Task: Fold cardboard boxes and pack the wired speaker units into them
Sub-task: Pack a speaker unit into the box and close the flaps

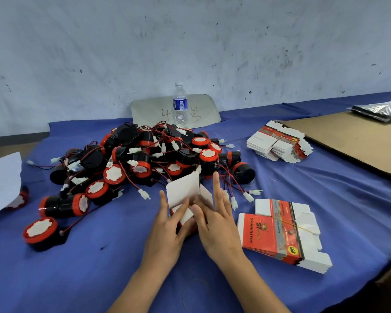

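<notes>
Two hands work one cardboard box [182,191] at the middle of the tabletop [99,267], at 6 o'clock from the heap of wired speaker units [145,159]. Our left hand [167,229] lays straight fingers on a white flap. Our right hand [217,224] presses beside it, fingers extended, neither one clenched. We judge the box half erected, flaps untucked. Next we must close that end, then fetch a unit from 12 o'clock. Flat boxes [278,233] wait at 3 o'clock.

Two bare forearms [133,279] are shown w/ bare hands (left hand [167,224], right hand [217,222]); slim fingers & wrists are seen.
</notes>
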`<state>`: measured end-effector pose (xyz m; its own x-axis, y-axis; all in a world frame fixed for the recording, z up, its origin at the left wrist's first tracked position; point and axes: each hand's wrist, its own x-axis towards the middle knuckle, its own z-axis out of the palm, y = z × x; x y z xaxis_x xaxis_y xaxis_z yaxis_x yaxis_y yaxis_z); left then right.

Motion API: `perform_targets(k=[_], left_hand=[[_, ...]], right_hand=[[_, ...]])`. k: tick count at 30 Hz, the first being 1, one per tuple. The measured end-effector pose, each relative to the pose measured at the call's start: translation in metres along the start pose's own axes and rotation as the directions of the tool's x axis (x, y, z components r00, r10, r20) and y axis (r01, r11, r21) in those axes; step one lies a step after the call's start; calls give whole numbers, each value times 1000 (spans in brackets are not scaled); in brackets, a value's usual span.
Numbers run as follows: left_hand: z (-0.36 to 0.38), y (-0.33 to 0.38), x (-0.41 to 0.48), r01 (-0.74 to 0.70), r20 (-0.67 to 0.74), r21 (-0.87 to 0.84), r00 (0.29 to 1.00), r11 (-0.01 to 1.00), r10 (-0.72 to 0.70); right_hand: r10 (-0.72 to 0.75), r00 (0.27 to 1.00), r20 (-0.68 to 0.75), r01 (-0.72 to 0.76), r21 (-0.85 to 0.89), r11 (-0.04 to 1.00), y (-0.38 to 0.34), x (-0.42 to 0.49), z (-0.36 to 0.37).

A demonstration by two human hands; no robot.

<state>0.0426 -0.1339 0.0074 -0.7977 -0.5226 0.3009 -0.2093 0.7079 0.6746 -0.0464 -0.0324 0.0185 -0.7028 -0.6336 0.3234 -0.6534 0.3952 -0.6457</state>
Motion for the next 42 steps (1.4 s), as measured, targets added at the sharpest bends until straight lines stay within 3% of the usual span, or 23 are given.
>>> perform_targets(k=[4, 15, 25, 34, 39, 42], left_hand=[[-3, -3, 2, 10, 29, 18, 1000, 1000, -11], [1, -3, 3, 64, 61, 168, 995, 984, -75], [3, 2, 3, 76, 54, 115, 995, 990, -83], [2, 3, 2, 87, 57, 132, 994, 987, -95], [-2, 5, 4, 123, 47, 66, 991, 990, -127], [-7, 7, 6, 139, 46, 116, 988, 983, -146]], right_hand=[[55, 998, 42, -48, -151, 987, -6, -1, -4], [5, 997, 74, 12, -237, 971, -1, 8, -4], [-148, 987, 61, 152, -65, 986, 5, 5, -2], [-167, 983, 71, 169, -17, 986, 5, 3, -1], [-143, 990, -18, 144, 109, 983, 5, -1, -7], [-203, 974, -98, 218, 182, 959, 2, -6, -12]])
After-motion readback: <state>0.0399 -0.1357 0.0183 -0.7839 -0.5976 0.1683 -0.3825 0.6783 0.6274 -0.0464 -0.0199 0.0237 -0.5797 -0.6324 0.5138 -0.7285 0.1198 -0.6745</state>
